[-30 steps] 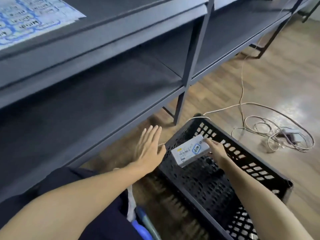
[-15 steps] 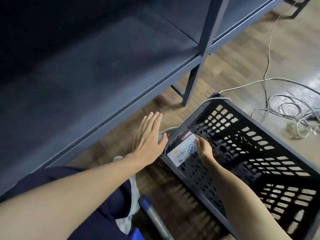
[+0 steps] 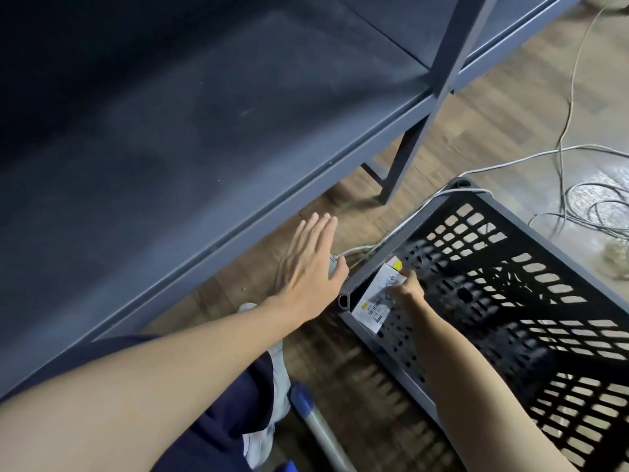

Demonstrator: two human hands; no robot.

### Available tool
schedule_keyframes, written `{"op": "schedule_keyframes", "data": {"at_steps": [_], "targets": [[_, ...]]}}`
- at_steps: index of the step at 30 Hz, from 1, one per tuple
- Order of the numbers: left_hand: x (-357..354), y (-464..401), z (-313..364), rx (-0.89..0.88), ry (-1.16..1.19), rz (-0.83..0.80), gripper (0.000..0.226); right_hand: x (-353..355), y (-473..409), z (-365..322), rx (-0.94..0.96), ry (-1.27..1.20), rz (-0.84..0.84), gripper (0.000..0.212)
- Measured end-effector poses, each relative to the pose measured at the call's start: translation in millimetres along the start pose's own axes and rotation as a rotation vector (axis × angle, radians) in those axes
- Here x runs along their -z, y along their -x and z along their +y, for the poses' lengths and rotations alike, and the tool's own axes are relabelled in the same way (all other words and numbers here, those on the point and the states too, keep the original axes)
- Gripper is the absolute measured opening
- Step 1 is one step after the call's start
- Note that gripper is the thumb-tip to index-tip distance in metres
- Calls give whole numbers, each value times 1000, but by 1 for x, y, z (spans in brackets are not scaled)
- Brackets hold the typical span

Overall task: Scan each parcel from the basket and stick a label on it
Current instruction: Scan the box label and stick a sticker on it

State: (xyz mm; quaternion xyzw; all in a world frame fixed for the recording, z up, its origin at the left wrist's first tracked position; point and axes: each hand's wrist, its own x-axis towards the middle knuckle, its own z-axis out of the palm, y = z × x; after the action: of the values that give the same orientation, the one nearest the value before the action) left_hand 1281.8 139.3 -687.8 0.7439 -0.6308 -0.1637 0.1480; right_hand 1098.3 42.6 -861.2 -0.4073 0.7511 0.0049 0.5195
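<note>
Nearest the camera, both bare forearms reached out from a dark blue sleeve or garment (image 3: 218, 434) at the bottom edge, with a blue-and-grey tube (image 3: 318, 427) lying on the wooden floor (image 3: 476, 124) between them. The left hand (image 3: 311, 267) was spread flat with straight fingers, hovering over the floor just beside the near corner of the black basket (image 3: 531, 226); something small and grey showed under its thumb, too hidden to identify. The right hand (image 3: 406, 287) reached inside the basket and gripped a white parcel (image 3: 376, 299), its printed barcode face up, held against the inner side of the basket's left wall near that corner. Beyond the hands, the dark grey shelf (image 3: 211, 131) stretched across the upper left on a metal leg (image 3: 405, 155). Farther right, loose white cables (image 3: 578, 199) coiled on the floor, one running past the basket rim.
</note>
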Motion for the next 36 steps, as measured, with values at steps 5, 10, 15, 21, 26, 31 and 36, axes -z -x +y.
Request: {"op": "schedule_keyframes", "data": {"at_steps": [5,10,15,21,26,31,36], "targets": [[-4,2,-3,4,-8,-21,67,-2,-2,12,52,-88,81,60],[-5,3,-1,2,10,-20,64,-2,-7,11,16,-76,37,69],[1,4,4,-19,-15,-45,65,7,14,-4,84,150,-6,66],[23,8,23,-54,-86,-99,60,58,46,-4,316,612,82,63],[52,9,59,-129,-147,-112,62,97,104,-22,455,788,162,66],[104,10,105,-245,-154,0,63,145,174,-73,589,801,321,69],[199,20,152,-363,-139,207,61,202,267,-149,708,715,574,62]]}}
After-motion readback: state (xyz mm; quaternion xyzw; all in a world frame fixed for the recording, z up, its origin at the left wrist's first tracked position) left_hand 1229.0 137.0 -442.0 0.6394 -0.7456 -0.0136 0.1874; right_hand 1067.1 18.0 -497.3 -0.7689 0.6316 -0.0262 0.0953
